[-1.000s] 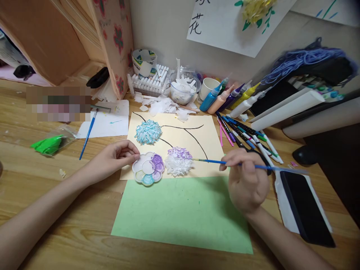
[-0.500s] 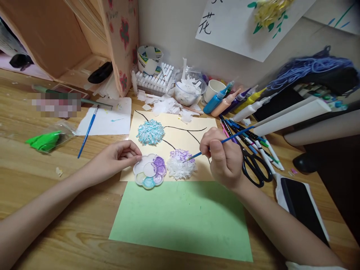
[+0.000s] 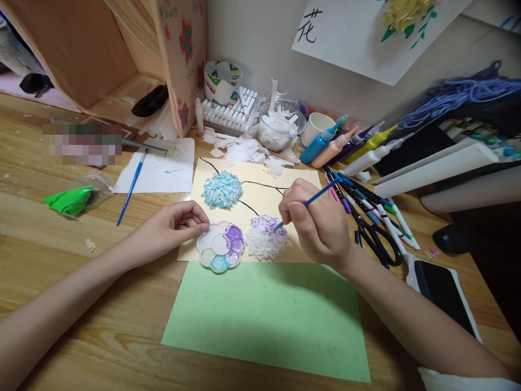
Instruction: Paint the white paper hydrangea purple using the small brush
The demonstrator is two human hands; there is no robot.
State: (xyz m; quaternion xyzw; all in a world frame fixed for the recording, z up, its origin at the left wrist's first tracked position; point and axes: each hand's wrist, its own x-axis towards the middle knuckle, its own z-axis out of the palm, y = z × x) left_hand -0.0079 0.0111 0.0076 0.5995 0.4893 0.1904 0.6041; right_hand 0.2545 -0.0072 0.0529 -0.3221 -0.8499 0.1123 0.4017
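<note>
My right hand [image 3: 315, 225] is closed on a thin blue paintbrush [image 3: 321, 194], its tip touching a white and purple tissue-paper flower [image 3: 266, 236] glued on a cream sheet [image 3: 260, 187]. My left hand [image 3: 173, 228] rests on the wooden table, fingers curled against the edge of a flower-shaped paint palette [image 3: 221, 245] with purple and blue paint in its wells. A blue-tinted paper flower [image 3: 222, 189] sits higher on the cream sheet, with black stem lines drawn between the flowers.
A green sheet [image 3: 266, 317] lies in front of me. Paint bottles [image 3: 337, 144], markers and scissors [image 3: 374, 239] crowd the right; a phone [image 3: 445, 296] lies beyond them. A second brush [image 3: 132, 187], white paper, a green bag [image 3: 69, 200], a bowl of paper scraps [image 3: 279, 127] and a marker box stand behind.
My right hand moved left from beside the scissors and shifted its grip on the brush from near the end to close to the tip, bringing the bristles onto the purple flower. The left hand stayed.
</note>
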